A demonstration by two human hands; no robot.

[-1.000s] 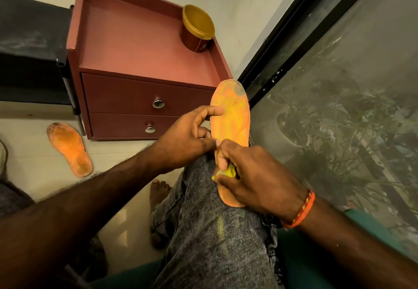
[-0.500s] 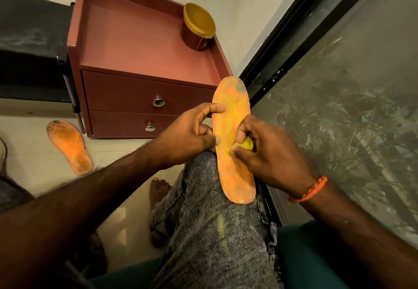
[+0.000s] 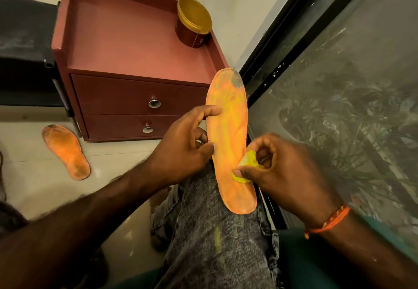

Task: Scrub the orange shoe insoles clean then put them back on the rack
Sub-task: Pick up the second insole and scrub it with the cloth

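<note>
Your right hand point(image 3: 285, 171) pinches a small yellow scrubbing pad point(image 3: 247, 167) between thumb and curled fingers and presses it against the right edge of the insole point(image 3: 228, 135), a little below its middle. Your left hand point(image 3: 183, 151) grips the insole's left edge, thumb and forefinger laid over the face, holding it lengthwise along your knee point(image 3: 214, 232) with the toe pointing away from you.

By the look of it you are midway through scrubbing this first insole. Its face is streaked with bright yellow over the orange, which I take for cleaner worked in, and a dark grey patch of grime point(image 3: 236, 82) sits at the far toe corner, so that end likely needs more attention. The heel end near your knee looks evenly orange.

The second insole point(image 3: 66, 152) lies on the floor to your left, beside the red drawer unit point(image 3: 135, 40), dull and dark at both ends; it appears unscrubbed. A gold-lidded jar point(image 3: 193, 23) stands on the unit. No rack is plainly in view, so returning both insoles remains.
</note>
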